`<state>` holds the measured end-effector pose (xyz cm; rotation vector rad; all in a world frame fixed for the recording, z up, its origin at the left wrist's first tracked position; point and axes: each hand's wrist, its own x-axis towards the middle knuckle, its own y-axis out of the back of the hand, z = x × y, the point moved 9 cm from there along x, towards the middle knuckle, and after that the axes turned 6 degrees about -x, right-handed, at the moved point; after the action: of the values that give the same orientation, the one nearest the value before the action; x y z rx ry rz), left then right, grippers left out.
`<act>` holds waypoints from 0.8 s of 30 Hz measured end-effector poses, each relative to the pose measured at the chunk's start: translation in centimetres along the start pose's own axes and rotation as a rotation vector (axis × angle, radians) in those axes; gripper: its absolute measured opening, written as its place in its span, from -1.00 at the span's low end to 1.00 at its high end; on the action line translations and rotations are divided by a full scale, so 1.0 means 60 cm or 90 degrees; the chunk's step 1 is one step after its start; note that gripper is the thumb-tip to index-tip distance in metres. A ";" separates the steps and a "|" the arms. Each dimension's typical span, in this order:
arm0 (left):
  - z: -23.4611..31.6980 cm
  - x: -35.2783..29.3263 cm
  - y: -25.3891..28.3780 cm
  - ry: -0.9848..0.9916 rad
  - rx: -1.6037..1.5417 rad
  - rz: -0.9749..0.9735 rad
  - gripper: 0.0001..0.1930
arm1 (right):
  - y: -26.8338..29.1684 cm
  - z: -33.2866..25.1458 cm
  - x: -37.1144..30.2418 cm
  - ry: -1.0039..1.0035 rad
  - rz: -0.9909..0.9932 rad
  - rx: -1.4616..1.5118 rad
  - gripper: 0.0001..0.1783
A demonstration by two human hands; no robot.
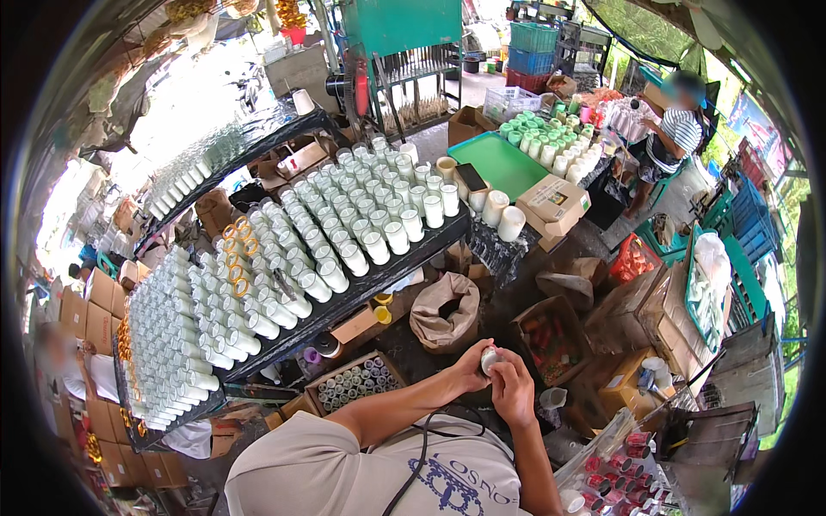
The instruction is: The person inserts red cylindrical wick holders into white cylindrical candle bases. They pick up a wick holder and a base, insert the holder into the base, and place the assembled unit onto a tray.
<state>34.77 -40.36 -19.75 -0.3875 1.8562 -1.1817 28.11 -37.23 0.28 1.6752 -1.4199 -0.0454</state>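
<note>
In front of my chest, both hands meet around a small whitish round piece point(490, 359), perhaps a candle; its exact kind is too small to tell. My left hand point(470, 368) is closed around its left side. The fingers of my right hand point(513, 383) are bent and press on it from the right. Beyond my hands stands an open brown paper sack point(446, 313). To its left, a long black-covered table point(348, 297) carries dense rows of clear glasses point(377, 247) with white filling, like candles.
A cardboard box of small cylinders point(357, 384) sits below the table. Right of my hands is an open carton point(553, 340); red-filled cups point(615, 475) stand at lower right. A green tray point(503, 165) lies farther off. Another person point(675, 133) sits at the far right, one at the left edge.
</note>
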 end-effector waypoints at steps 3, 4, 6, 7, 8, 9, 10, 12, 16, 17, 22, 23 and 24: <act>0.011 0.014 0.019 0.003 0.023 0.018 -0.72 | 0.002 -0.008 -0.002 0.010 0.013 0.039 -0.66; 0.029 0.017 0.027 0.011 0.047 -0.040 -0.72 | -0.003 -0.019 0.012 0.024 0.007 0.044 -0.58; 0.055 0.022 0.040 0.002 0.167 -0.074 -0.65 | 0.006 -0.021 0.029 -0.011 -0.081 -0.015 -0.30; 0.049 0.018 0.028 -0.035 0.183 0.034 -0.63 | -0.001 0.009 0.019 -0.048 -0.118 -0.005 -0.27; 0.049 0.022 0.031 0.062 0.188 -0.053 -0.63 | -0.004 0.011 0.019 -0.041 -0.116 -0.019 -0.29; 0.026 0.000 -0.023 -0.015 0.284 -0.019 -0.63 | -0.011 0.036 0.000 -0.031 -0.121 -0.102 -0.30; 0.030 0.007 -0.006 0.016 0.212 -0.019 -0.61 | -0.014 0.029 0.001 -0.013 -0.148 -0.148 -0.31; 0.011 -0.006 -0.030 0.018 0.278 0.004 -0.68 | -0.027 0.048 -0.014 -0.056 -0.189 -0.232 -0.44; -0.022 0.076 0.011 0.153 0.319 -0.032 -0.68 | 0.026 0.076 -0.073 -0.112 -0.062 -0.288 -0.60; -0.053 0.080 0.008 0.173 0.381 -0.057 -0.65 | 0.048 0.075 -0.101 -0.149 -0.039 -0.286 -0.58; -0.220 0.131 -0.005 0.338 0.540 -0.073 -0.45 | 0.170 0.049 -0.213 -0.303 0.172 -0.280 -0.46; -0.261 0.136 0.008 0.451 0.496 -0.121 -0.39 | 0.195 0.034 -0.245 -0.362 0.254 -0.265 -0.42; -0.310 0.123 0.012 0.500 0.497 -0.128 -0.43 | 0.208 0.029 -0.283 -0.412 0.293 -0.291 -0.41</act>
<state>15.82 -34.14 -21.02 0.4014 1.7808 -2.2932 11.89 -23.75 -1.25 0.9570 -2.0540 -0.6492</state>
